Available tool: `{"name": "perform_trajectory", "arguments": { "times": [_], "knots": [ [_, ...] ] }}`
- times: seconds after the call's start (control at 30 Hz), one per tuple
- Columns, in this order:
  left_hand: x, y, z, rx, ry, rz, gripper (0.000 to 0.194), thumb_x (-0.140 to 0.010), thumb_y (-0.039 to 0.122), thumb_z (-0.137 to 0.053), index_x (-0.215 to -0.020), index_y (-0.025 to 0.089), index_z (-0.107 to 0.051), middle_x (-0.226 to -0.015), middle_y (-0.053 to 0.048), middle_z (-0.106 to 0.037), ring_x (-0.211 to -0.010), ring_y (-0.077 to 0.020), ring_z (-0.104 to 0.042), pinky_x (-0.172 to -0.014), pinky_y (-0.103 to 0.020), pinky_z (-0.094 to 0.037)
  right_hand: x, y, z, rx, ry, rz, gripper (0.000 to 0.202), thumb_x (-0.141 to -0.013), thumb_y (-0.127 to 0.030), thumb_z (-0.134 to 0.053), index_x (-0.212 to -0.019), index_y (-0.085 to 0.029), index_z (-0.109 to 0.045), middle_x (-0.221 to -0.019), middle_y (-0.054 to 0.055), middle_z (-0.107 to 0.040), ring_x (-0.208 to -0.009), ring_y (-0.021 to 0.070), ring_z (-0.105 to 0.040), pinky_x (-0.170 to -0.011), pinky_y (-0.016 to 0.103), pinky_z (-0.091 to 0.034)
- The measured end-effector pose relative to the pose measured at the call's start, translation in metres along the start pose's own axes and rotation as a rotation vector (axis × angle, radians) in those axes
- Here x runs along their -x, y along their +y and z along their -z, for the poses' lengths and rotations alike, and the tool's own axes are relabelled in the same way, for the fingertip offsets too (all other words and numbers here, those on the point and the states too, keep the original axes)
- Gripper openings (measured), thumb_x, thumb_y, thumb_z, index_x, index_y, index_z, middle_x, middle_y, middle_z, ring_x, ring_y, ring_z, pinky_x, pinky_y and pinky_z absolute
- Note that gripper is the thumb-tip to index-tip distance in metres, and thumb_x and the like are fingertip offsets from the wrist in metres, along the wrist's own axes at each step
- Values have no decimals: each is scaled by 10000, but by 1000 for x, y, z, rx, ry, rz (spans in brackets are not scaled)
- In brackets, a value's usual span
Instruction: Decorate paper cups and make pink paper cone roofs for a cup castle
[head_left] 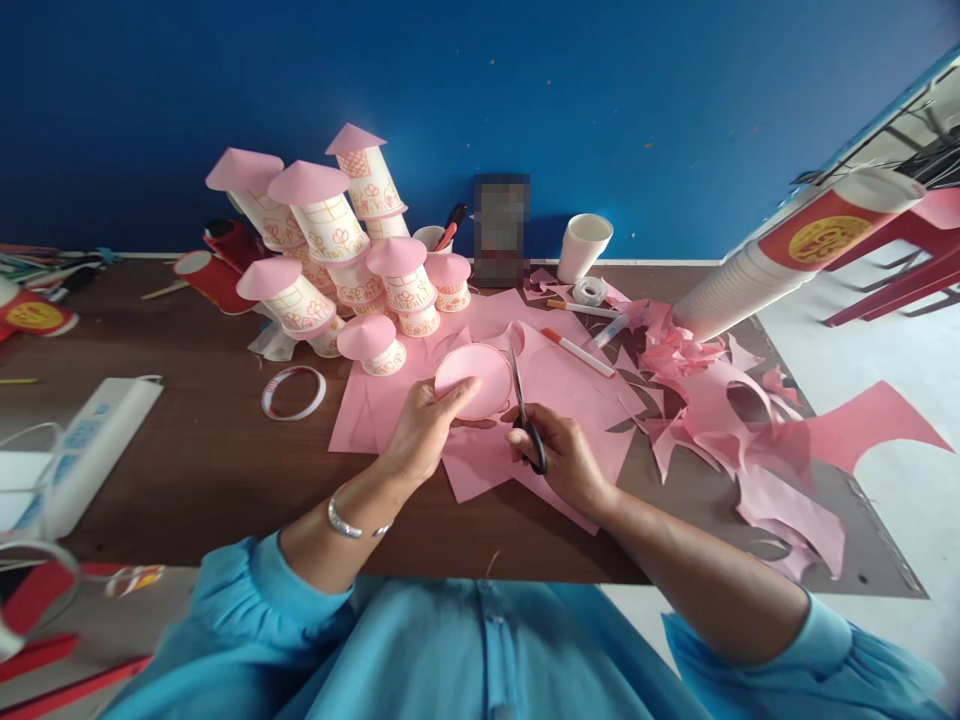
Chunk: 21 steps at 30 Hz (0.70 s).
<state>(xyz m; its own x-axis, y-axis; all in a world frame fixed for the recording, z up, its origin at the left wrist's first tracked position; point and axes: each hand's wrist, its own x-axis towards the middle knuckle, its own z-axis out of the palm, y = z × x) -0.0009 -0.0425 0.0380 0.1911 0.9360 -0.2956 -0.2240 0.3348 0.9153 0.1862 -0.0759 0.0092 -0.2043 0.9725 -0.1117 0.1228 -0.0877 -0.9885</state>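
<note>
My left hand (427,425) grips a round pink paper disc (474,372) by its lower edge, thumb lying on top. Black-handled scissors (519,385) are in my right hand (564,455), their blades pointing away from me along the disc's right edge. Whether the blades are parted is hard to make out. Beneath both hands, overlapping pink paper sheets (600,440) cover the middle of the table. Just beyond my left hand stand several decorated paper-cup towers (409,285) with pink cone roofs.
Pink scraps (720,410) and a leaning stack of paper cups (750,275) lie at right. An orange marker (577,352) rests on the sheets. A tape roll (293,392) and a power strip (97,455) are at left. A white cup (585,247) stands near the blue wall.
</note>
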Motion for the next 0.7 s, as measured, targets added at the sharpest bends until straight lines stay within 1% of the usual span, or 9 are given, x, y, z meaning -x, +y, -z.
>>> {"name": "perform_trajectory", "arguments": {
  "times": [0.1,0.17,0.27,0.37,0.47,0.53,0.57,0.63,0.7],
  "knots": [
    [-3,4,1,-3,20,-53,478,-768,539,-821,-938,95,-770,-813,-95,-764,-810,-282,-774,-712,-363,-668,-2,5,2,77,53,12,496,-840,-654,-709,-1048,-212,-621,-637,-34,-631,-574,138,-579,-555,256,-451],
    [-7,5,4,-5,60,-107,437,-772,510,-825,-928,107,-759,-805,-79,-744,-780,-255,-765,-687,-340,-665,-4,8,5,167,104,40,478,-845,-624,-715,-1078,-224,-594,-672,-36,-651,-581,134,-573,-570,256,-436],
    [-18,5,9,18,179,-219,369,-745,451,-855,-890,134,-733,-806,-40,-695,-731,-189,-713,-624,-296,-651,-8,10,8,351,157,58,410,-855,-552,-722,-1067,-240,-562,-715,-34,-682,-585,137,-579,-585,257,-419],
    [-31,2,18,87,325,-337,397,-680,443,-892,-881,152,-712,-841,-24,-651,-731,-149,-647,-573,-260,-627,-11,8,10,640,185,67,285,-888,-401,-697,-1092,-240,-579,-806,-3,-724,-657,164,-632,-625,264,-433],
    [-38,1,26,68,443,-436,432,-723,517,-845,-889,148,-692,-866,-34,-653,-724,-143,-639,-617,-278,-620,-9,-2,12,981,139,107,212,-941,-281,-616,-1142,-215,-615,-968,72,-751,-900,223,-689,-677,279,-454],
    [-37,2,28,-52,506,-552,422,-813,545,-765,-900,137,-700,-851,-54,-680,-732,-155,-654,-704,-307,-616,-7,-12,13,1164,14,136,269,-943,-257,-614,-1202,-187,-625,-1083,116,-744,-1066,264,-666,-700,291,-476],
    [-35,3,28,-95,513,-603,404,-827,530,-757,-886,133,-711,-848,-67,-694,-767,-169,-667,-755,-313,-607,-7,-18,14,1235,-56,147,329,-930,-253,-636,-1248,-173,-618,-1147,135,-732,-1128,280,-644,-718,298,-492],
    [-29,3,25,-196,424,-668,325,-802,450,-796,-840,134,-733,-830,-78,-715,-816,-197,-684,-802,-313,-584,-8,-29,17,1325,-175,178,498,-887,-237,-695,-1361,-142,-573,-1283,171,-685,-1231,304,-598,-790,320,-527],
    [-24,0,20,-455,207,-722,234,-876,388,-710,-888,157,-747,-828,-67,-725,-792,-193,-677,-756,-299,-556,-12,-41,21,1335,-281,228,634,-872,-244,-732,-1454,-128,-511,-1358,186,-648,-1274,301,-586,-885,342,-544]
  ]
}}
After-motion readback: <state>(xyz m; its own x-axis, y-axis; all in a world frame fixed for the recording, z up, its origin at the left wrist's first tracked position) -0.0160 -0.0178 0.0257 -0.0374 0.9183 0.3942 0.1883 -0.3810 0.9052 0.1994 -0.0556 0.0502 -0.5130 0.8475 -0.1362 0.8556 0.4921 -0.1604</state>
